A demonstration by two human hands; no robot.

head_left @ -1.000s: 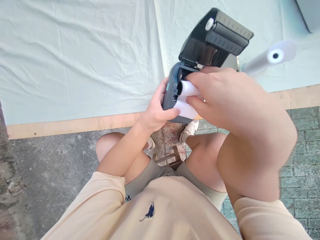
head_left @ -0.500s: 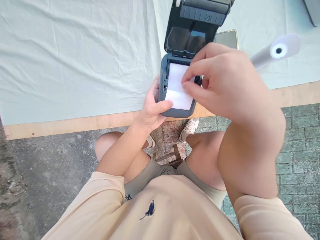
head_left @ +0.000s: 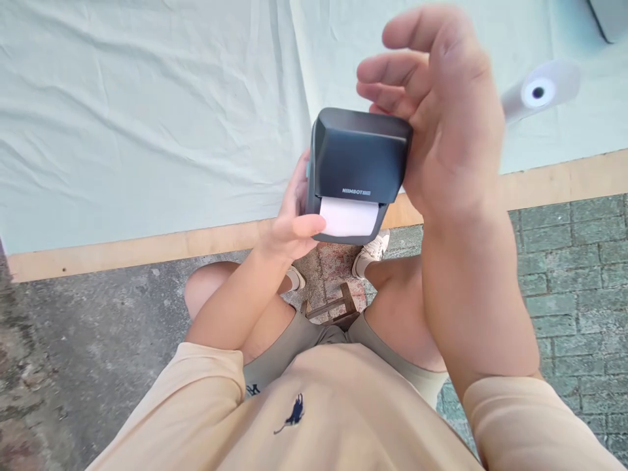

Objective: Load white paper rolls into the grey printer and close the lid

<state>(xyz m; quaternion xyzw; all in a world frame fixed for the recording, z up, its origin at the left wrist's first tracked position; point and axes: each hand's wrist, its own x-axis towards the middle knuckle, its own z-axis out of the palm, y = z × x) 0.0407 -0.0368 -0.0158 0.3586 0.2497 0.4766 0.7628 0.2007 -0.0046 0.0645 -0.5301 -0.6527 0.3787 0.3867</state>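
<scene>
A dark grey label printer point(head_left: 362, 157) with NIIMBOT lettering is held up at the table's front edge, its lid down. White label paper point(head_left: 349, 217) sticks out from under the lid's front edge. My left hand point(head_left: 297, 212) grips the printer's left side, its thumb lying at the left edge of the paper. Along the printer's right side is my right hand point(head_left: 441, 111), fingers spread and curved above the lid, with nothing in its grasp. Whether its palm touches the lid is hard to tell.
A light cloth point(head_left: 147, 118) covers the table, whose wooden edge point(head_left: 147, 255) shows in front. Right of my right hand lies a white paper roll point(head_left: 540, 91). A grey object point(head_left: 611, 16) sits in the far right corner. Below is a wooden stool point(head_left: 343, 307) between my legs.
The printer's lid has swung down from upright and now covers the inside. My right hand has let go of the paper and opened, moving up beside the printer. My left hand keeps its hold.
</scene>
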